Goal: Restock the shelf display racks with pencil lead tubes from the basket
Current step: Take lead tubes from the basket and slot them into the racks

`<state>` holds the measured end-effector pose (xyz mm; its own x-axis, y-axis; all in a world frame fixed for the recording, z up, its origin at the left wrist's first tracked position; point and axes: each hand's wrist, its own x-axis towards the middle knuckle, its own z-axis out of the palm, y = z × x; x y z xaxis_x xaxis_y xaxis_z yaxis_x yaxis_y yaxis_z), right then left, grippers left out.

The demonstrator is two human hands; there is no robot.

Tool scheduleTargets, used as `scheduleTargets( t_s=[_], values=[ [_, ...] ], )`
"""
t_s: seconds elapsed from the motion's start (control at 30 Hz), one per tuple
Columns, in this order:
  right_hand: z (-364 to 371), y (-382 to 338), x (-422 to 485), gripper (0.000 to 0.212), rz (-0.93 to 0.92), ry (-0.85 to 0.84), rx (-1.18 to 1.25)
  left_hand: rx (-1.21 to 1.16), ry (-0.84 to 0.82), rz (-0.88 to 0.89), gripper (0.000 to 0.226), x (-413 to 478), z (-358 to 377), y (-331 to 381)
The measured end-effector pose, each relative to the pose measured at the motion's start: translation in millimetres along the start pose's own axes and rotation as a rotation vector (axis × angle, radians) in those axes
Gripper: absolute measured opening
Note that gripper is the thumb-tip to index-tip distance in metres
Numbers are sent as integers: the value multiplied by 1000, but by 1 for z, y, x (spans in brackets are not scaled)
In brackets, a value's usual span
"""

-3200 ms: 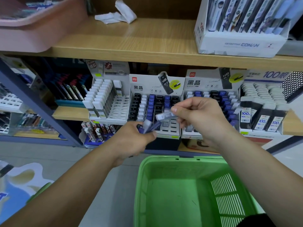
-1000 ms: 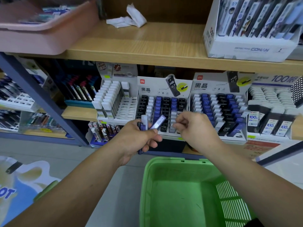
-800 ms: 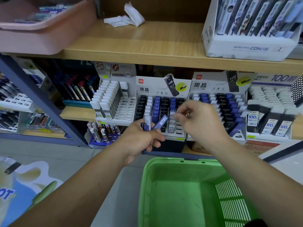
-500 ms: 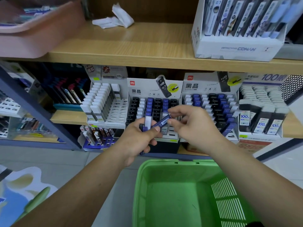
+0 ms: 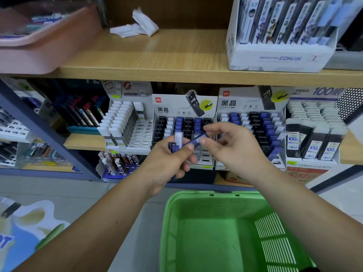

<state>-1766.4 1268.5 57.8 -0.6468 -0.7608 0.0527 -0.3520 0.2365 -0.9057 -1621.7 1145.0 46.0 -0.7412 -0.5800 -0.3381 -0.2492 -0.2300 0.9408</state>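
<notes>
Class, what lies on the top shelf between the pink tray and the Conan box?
Crumpled white paper scraps near the back; otherwise bare shelf, per the head view.

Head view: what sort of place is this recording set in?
Probably a stationery shop: a wooden shelf carries retail display racks of HB 0.7 pencil lead tubes, a Detective Conan display box stands on the upper shelf, and a green shopping basket sits below.

You had a pink tray [image 5: 39, 46] at ten o'clock on the upper shelf [image 5: 167, 61], crumpled white paper [image 5: 135, 28] near twelve, a white Conan pen box [image 5: 275, 59] at two; a floor sticker [image 5: 29, 224] lay at eight.
</notes>
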Motion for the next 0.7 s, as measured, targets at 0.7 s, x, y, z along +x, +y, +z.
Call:
scheduleTargets(
  t_s=[0.7],
  values=[
    [-5,-8,-10,34,199,-220,340,-486,-246,-234,49,-13,2,24]
  ],
)
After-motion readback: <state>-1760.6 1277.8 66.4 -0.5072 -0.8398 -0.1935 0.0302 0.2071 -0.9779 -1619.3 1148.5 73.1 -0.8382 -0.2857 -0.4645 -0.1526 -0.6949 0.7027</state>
